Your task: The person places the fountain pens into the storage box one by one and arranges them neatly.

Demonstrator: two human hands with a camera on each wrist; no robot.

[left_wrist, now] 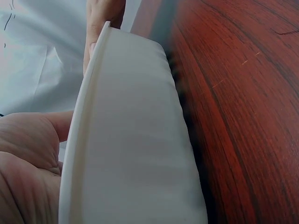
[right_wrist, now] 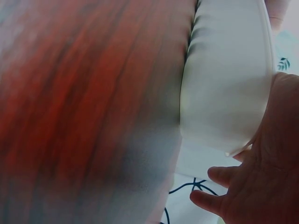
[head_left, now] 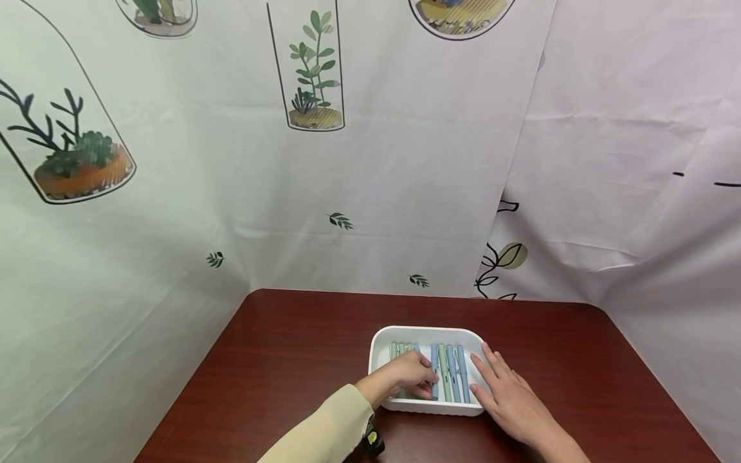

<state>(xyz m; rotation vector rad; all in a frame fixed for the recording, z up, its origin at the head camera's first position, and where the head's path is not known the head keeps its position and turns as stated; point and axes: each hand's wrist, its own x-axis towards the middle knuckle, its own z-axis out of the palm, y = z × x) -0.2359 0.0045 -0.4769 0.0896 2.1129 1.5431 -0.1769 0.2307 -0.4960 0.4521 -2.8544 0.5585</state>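
Observation:
A white tray (head_left: 428,406) stands on the table with several green and blue pens lying side by side in it. My left hand (head_left: 408,373) reaches over its left part, the curled fingers and thumb at a blue pen (head_left: 435,360) near the middle. That hand covers the lower ends of the left-hand pens; in the left wrist view the tray wall (left_wrist: 131,126) hides its fingertips. To the right of the blue pen lie a green pen (head_left: 444,373) and two more blue pens (head_left: 462,373). My right hand (head_left: 512,399) rests with spread, straight fingers at the tray's right rim.
The dark red wooden table (head_left: 289,386) spreads around the tray on all sides. White cloth (head_left: 376,173) printed with plants hangs behind and beside it. A small black object (head_left: 372,440) shows by the left sleeve.

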